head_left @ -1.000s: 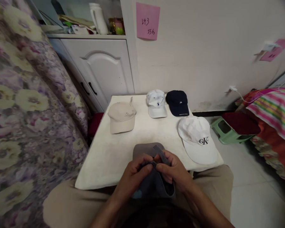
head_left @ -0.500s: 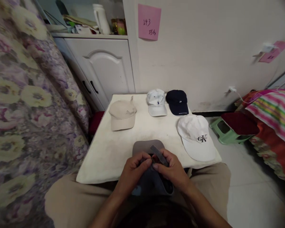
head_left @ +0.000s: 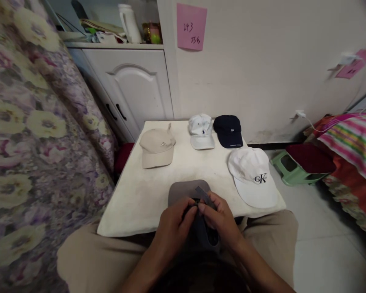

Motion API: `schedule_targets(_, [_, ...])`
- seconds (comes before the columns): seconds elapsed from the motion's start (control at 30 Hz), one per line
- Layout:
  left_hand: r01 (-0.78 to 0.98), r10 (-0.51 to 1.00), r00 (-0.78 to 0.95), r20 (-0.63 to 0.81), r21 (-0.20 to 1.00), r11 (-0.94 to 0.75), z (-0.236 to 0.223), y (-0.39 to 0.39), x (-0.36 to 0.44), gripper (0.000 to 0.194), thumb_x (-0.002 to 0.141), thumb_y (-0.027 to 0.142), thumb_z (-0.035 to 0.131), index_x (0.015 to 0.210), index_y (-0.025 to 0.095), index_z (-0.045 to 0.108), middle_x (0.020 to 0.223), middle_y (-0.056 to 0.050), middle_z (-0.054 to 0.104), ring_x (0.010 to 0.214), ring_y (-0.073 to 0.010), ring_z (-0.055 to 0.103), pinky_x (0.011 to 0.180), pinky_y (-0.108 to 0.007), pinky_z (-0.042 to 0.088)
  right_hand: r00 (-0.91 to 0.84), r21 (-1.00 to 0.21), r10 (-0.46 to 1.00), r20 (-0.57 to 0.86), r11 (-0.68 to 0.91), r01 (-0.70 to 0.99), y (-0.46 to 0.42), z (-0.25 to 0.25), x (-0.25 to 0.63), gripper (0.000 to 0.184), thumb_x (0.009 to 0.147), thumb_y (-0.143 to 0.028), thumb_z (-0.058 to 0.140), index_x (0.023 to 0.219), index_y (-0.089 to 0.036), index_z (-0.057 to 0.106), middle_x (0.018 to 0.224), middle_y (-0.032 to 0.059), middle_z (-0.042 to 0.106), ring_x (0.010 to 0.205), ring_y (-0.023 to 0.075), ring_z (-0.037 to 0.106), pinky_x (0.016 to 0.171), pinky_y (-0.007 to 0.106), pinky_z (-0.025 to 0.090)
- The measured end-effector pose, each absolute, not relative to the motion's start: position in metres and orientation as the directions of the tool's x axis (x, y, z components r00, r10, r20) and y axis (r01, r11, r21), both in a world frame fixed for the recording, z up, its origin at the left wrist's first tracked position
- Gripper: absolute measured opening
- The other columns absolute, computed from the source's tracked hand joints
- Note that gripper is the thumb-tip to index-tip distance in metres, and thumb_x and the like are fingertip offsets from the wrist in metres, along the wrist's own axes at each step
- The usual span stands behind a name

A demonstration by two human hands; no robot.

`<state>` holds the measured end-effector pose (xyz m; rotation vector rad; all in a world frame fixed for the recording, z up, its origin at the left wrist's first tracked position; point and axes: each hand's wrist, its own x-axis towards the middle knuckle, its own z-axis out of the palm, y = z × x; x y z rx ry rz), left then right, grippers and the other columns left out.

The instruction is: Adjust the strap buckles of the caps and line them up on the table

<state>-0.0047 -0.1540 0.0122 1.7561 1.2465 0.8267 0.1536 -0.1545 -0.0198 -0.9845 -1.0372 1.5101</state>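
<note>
A grey baseball cap (head_left: 186, 190) lies at the table's near edge, its brim on the table top and its crown over my lap. My left hand (head_left: 175, 219) pinches the cap's back band, fingers closed. With thumb and fingers closed, my right hand (head_left: 221, 215) grips the cap's strap (head_left: 208, 198), whose free end sticks up to the left. The fingertips of both hands meet at the strap. Whatever fastener sits between them is mostly hidden. Most of the crown is covered by my hands and shadow.
On the cream-covered table (head_left: 134, 203) are a beige cap (head_left: 157, 148), a pale cap (head_left: 201, 131), a navy cap (head_left: 228, 131) and a white CK cap (head_left: 253, 177). A floral curtain (head_left: 49, 154) hangs at left. At right stands a green stool (head_left: 288, 169) beside a bed (head_left: 354, 146).
My left hand has turned so its back shows more, and the right fingertips have shifted slightly toward it. The cap's crown has tilted. Both hands keep their hold on the cap.
</note>
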Motion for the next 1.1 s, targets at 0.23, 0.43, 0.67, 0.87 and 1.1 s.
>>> schedule_targets(0.23, [0.393,0.964,0.265,0.031,0.909,-0.137,0.013,-0.157,0.000,0.026,0.096,0.035,0.050,0.081,0.021,0.064,0.075,-0.002,0.064,0.070,-0.0189,0.056,0.065,-0.028,0.039,-0.145,-0.923,0.986,-0.081,-0.129,-0.362,-0.156,-0.024,0.149,0.028,0.083,-0.039,0.070,0.076,-0.019,0.053,0.060,-0.0077,0.042,0.047,0.0061,0.029,0.042,0.020,0.022])
schedule_targets(0.43, [0.193,0.963,0.249,-0.107,0.980,0.059,0.013,-0.150,-0.008,0.032,0.094,0.044,0.055,0.075,0.018,0.059,0.066,0.002,0.052,0.064,-0.0146,0.046,0.060,-0.024,0.036,-0.176,-0.919,0.979,-0.105,-0.163,-0.359,-0.153,-0.020,0.156,0.034,0.086,-0.050,0.067,0.079,-0.018,0.054,0.057,-0.0070,0.050,0.040,0.0040,0.026,0.037,0.018,0.018])
schedule_targets(0.67, [0.059,0.950,0.273,-0.154,0.988,0.143,0.011,-0.146,-0.015,0.033,0.091,0.046,0.058,0.073,0.019,0.058,0.063,0.003,0.047,0.059,-0.0129,0.039,0.053,-0.022,0.030,-0.200,-0.933,0.977,-0.075,-0.139,-0.331,-0.146,-0.011,0.176,0.032,0.090,-0.048,0.064,0.090,-0.016,0.065,0.067,-0.0012,0.062,0.041,0.0048,0.039,0.040,0.018,0.030])
schedule_targets(0.87, [0.082,0.952,0.276,-0.133,0.990,0.114,0.011,-0.147,-0.018,0.032,0.092,0.046,0.056,0.076,0.019,0.059,0.066,0.003,0.049,0.061,-0.0138,0.041,0.055,-0.023,0.033,-0.337,-0.986,0.942,-0.001,-0.057,-0.156,-0.142,0.023,0.197,0.024,0.094,-0.041,0.060,0.094,-0.018,0.067,0.084,0.0039,0.068,0.072,0.0141,0.063,0.066,0.026,0.049])
schedule_targets(1.1, [0.227,0.968,0.248,-0.038,0.974,-0.020,0.022,-0.150,-0.017,0.030,0.096,0.042,0.051,0.080,0.020,0.062,0.071,0.001,0.054,0.069,-0.0161,0.048,0.063,-0.025,0.036,-0.359,-0.992,0.933,0.023,-0.024,-0.126,-0.139,0.030,0.194,0.024,0.097,-0.042,0.055,0.096,-0.019,0.061,0.069,-0.0023,0.060,0.049,0.0077,0.039,0.048,0.022,0.030])
